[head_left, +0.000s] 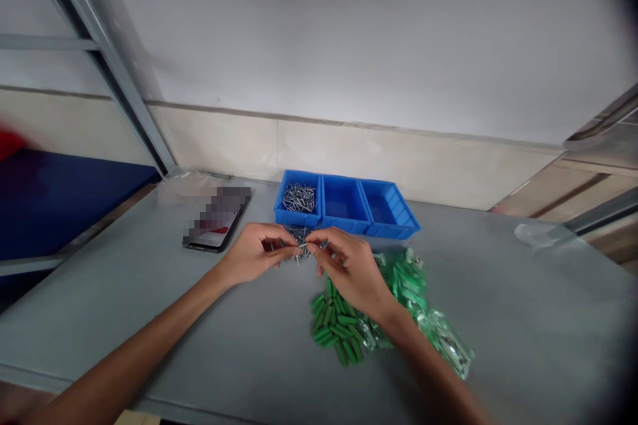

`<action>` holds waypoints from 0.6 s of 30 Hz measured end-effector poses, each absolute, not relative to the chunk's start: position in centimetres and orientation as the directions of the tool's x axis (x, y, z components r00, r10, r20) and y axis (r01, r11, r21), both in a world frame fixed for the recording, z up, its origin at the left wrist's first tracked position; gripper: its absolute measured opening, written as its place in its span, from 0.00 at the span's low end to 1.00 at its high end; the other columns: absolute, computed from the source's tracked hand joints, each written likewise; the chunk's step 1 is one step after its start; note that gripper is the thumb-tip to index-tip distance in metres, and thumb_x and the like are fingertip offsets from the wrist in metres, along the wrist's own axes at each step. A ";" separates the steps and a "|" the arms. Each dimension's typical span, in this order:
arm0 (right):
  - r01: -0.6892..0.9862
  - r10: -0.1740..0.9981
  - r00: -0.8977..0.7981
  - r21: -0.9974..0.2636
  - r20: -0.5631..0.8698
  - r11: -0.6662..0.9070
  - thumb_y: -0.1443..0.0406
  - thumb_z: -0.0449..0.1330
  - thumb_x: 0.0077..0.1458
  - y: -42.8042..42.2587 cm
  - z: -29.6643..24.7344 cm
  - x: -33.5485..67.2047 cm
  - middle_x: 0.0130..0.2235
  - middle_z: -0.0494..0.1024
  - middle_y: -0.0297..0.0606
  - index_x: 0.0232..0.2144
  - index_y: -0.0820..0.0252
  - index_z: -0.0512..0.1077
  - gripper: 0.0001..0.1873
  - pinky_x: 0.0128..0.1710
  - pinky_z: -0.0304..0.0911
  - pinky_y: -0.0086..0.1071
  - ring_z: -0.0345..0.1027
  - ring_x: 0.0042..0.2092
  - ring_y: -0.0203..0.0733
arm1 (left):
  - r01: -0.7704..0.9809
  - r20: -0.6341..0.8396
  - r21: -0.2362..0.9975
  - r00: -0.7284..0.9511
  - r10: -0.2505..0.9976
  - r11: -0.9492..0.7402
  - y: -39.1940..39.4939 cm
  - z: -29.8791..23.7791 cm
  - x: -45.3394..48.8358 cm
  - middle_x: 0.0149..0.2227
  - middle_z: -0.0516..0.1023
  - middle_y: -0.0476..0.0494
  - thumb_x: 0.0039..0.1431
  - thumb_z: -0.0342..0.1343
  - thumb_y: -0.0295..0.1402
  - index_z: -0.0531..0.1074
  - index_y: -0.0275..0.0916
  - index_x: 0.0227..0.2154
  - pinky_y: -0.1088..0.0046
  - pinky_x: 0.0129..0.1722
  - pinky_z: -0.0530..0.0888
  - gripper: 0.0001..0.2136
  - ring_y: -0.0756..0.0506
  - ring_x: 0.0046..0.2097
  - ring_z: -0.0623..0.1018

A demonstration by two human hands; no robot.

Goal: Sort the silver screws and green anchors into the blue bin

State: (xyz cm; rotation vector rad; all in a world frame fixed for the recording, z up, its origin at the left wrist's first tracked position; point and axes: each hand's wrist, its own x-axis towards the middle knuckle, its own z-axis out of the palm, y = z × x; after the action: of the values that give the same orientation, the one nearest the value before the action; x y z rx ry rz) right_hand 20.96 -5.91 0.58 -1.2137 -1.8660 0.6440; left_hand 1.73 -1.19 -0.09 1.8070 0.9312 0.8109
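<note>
Desk: grey metal desk (498, 305), blue compartment bin (343, 202) at far edge
Left hand (252, 255): fingers (284, 234) pinched on small screws (300, 238)
Right hand (351, 272): fingers (331, 239) pinched on screws, just above green plastic wall plugs (336, 325)

The compartment bin (343, 202) is blue moulded plastic, smooth with a slight gloss. The screws (299, 198) in it are bright metal with a shiny finish. The wall plugs (333, 329) are green plastic, smooth and semi-glossy. The bag (446, 345) beside them is thin clear plastic film, glossy and creased. The worktop (498, 299) is grey, smooth and matt, apparently sheet metal. The wall (349, 26) is matt painted.
</note>
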 end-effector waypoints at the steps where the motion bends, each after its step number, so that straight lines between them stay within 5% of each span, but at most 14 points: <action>1: 0.503 0.912 -0.216 -0.761 0.347 0.409 0.67 0.54 0.59 -5.9 0.6 20.9 0.33 0.76 0.34 0.36 0.57 0.73 0.07 0.25 0.60 0.25 0.67 0.27 0.31 | 0.249 0.135 0.924 0.498 0.857 -0.290 -1.2 -0.1 1.8 0.25 0.73 0.47 0.52 0.62 0.34 0.77 0.32 0.29 0.79 0.21 0.66 0.09 0.54 0.21 0.70; 18: 0.543 0.903 -0.183 -0.727 0.387 0.422 0.67 0.53 0.59 -6.0 0.2 20.8 0.34 0.77 0.34 0.35 0.57 0.72 0.07 0.27 0.61 0.26 0.68 0.28 0.33 | 0.216 0.125 0.936 0.535 0.836 -0.278 -1.3 -0.2 1.9 0.26 0.73 0.47 0.53 0.61 0.34 0.77 0.33 0.30 0.79 0.21 0.67 0.08 0.54 0.21 0.70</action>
State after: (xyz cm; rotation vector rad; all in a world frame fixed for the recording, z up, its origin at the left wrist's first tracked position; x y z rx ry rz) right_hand 20.79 -6.03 0.22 -1.2355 -1.8563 0.5550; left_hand 1.92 -1.29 -0.25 1.7835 0.8759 0.7845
